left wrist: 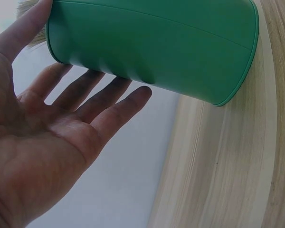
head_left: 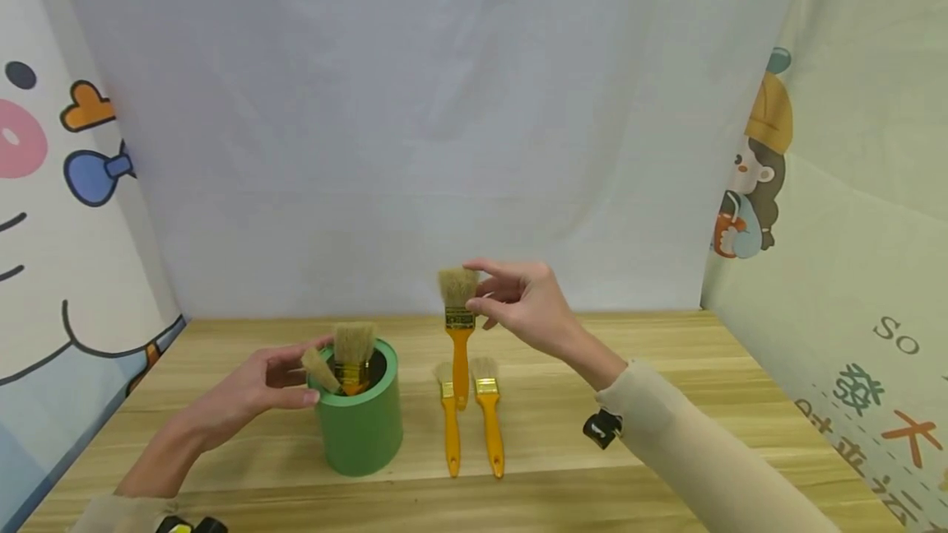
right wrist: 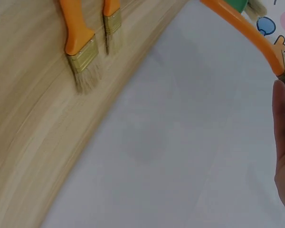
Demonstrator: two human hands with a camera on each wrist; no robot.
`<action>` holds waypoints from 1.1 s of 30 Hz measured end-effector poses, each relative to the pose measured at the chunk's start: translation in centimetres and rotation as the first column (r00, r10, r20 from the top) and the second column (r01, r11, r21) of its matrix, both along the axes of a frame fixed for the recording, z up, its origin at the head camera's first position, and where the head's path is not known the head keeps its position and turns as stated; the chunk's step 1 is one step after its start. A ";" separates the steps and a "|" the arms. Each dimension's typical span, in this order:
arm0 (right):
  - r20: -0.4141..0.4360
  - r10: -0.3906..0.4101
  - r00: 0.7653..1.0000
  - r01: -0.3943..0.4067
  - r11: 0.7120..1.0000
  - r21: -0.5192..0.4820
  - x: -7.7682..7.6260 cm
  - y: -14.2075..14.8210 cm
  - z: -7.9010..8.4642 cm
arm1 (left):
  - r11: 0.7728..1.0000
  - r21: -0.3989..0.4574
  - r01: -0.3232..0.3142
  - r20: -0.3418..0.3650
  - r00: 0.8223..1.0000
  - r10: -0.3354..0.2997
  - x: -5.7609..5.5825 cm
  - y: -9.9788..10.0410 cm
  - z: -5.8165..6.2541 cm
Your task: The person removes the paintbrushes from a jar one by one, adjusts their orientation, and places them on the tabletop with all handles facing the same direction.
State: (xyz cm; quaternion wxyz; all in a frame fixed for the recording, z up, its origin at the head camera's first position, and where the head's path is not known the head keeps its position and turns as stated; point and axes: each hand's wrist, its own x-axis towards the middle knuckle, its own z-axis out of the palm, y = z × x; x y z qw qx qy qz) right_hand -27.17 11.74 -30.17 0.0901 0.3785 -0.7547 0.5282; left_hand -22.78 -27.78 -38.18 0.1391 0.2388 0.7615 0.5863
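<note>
Bristles up, an orange-handled paintbrush (head_left: 460, 352) hangs upright from my right hand (head_left: 529, 303). Thumb and fingers pinch it where the bristles meet the metal band. In the right wrist view its handle (right wrist: 249, 35) slants across the top right. My left hand (head_left: 255, 391) holds the green bucket (head_left: 360, 434) at its left side, thumb at the front of the rim and fingers toward the back. The left wrist view has these fingers close along the bucket's wall (left wrist: 147, 42). Inside stand a wide brush (head_left: 354, 345) and another brush (head_left: 320, 371) leaning left, their handles hidden.
Two more paintbrushes lie on the wooden table (head_left: 592, 467), right of the bucket: a left one (head_left: 451, 430) and a right one (head_left: 491, 422), bristles pointing away from me. A pale curtain (head_left: 444, 105) hangs behind the table, with printed cloths at both sides.
</note>
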 end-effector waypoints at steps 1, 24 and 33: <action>0.008 -0.003 1.000 0.003 1.000 0.005 0.0 0.2 -0.3 | 1.000 0.001 0.000 0.000 1.000 0.000 0.0 0.0 0.0; 0.237 -0.120 0.964 0.107 0.992 0.067 -0.8 5.3 -5.1 | 1.000 -0.016 -0.009 -0.001 1.000 0.009 0.1 0.0 0.1; 0.299 -0.109 0.948 0.082 0.992 0.101 -1.5 6.9 -6.3 | 1.000 -0.005 0.000 -0.001 1.000 0.000 0.1 0.1 0.1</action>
